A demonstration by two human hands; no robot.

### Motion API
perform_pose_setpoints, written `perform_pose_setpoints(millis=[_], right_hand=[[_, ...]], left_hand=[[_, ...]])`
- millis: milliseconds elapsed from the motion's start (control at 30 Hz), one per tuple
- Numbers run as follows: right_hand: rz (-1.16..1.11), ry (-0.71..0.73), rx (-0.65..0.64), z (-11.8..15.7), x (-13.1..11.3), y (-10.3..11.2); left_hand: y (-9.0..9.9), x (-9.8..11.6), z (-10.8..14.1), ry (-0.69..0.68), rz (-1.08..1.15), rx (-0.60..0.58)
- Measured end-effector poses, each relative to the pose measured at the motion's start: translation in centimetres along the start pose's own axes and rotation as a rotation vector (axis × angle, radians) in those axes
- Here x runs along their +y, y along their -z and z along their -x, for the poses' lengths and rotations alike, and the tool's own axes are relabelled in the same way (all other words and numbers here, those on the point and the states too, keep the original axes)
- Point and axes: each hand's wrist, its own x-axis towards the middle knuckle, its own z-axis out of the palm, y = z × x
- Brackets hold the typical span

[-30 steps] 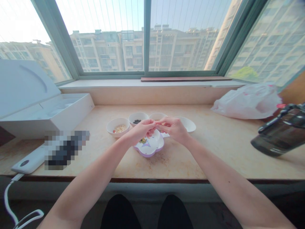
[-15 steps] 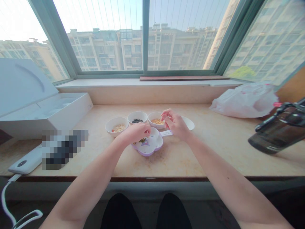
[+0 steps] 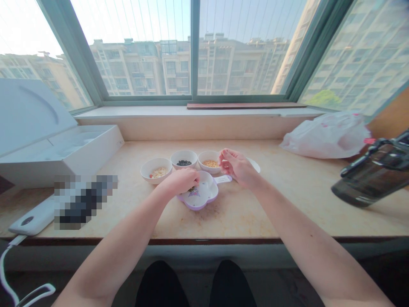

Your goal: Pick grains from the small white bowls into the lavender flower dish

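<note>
Over the back left part of a flower-shaped white and purple bowl (image 3: 204,200) with a handle is my left hand (image 3: 182,181). Its fingers are pinched downward, and what they hold, if anything, is hidden. Small dark greenish bits lie in the bowl beneath them. My right hand (image 3: 237,167) is raised beside a white bowl of yellow kernels (image 3: 211,163), fingertips pressed together, their contents too small to make out. Next to that stands a white bowl of black beans (image 3: 184,163). A third white bowl, holding pale flat pieces (image 3: 159,172) and a reddish bit, stands at the left.
A white dish (image 3: 254,164) is partly hidden behind my right hand. At the left are an open white box (image 3: 92,147) and a white device (image 3: 33,219) with a cable. A plastic bag (image 3: 326,136) and a dark, see-through bottle (image 3: 370,179) occupy the right side.
My left hand has shifted slightly left and down over the flower-shaped bowl. The fingers of my right hand have curled closer together beside the yellow kernels.
</note>
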Motion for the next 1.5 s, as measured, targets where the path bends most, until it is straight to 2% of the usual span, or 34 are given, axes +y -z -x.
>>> perform_pose_setpoints(millis=[100,167,233,367,433,567,700,767,833,967,1067,1267,1400,1500], right_hand=[[-0.022,-0.008,-0.003,0.0,-0.1,0.3],[0.058,0.026,0.046,-0.2,-0.1,0.7],[0.269,0.106,0.131,-0.3,-0.2,1.2],[0.904,0.245,0.248,-0.5,-0.6,2.4],[1.111,0.205,0.285,-0.5,-0.7,2.8],[1.343,0.002,0.372,-0.6,-0.6,3.7],[1.452,-0.198,0.349,-0.5,-0.3,4.3],[1.432,-0.186,0.355,-0.5,-0.3,4.2],[1.348,-0.088,0.388,-0.6,-0.4,3.8],[1.058,0.159,0.396,-0.6,-0.3,2.4],[0.802,0.249,0.328,-0.4,-0.1,1.4],[0.415,0.246,0.107,0.6,-0.2,0.0],[0.308,0.227,-0.001,1.1,-0.4,-1.0],[0.295,0.210,-0.019,1.2,-0.1,-1.5]], left_hand=[[-0.5,-0.2,-0.1,-0.021,-0.044,-0.003],[-0.6,-0.2,-0.1,-0.031,-0.051,0.002],[-0.4,-0.1,0.1,-0.038,-0.040,0.020],[0.6,0.8,0.5,-0.007,0.076,0.149],[1.0,1.3,0.6,0.029,0.236,0.200],[1.5,2.1,0.6,0.093,0.638,0.201],[2.1,2.7,1.0,-0.028,1.030,0.105],[2.4,2.9,1.2,-0.068,1.195,0.058],[2.7,3.1,1.5,-0.080,1.322,0.034],[3.0,3.4,1.8,-0.088,1.496,-0.018],[3.2,3.5,1.9,-0.097,1.585,-0.049],[3.0,3.3,1.9,-0.115,1.662,-0.062],[2.4,3.2,1.4,-0.086,1.667,-0.052],[1.8,3.3,1.0,-0.064,1.645,-0.047]])
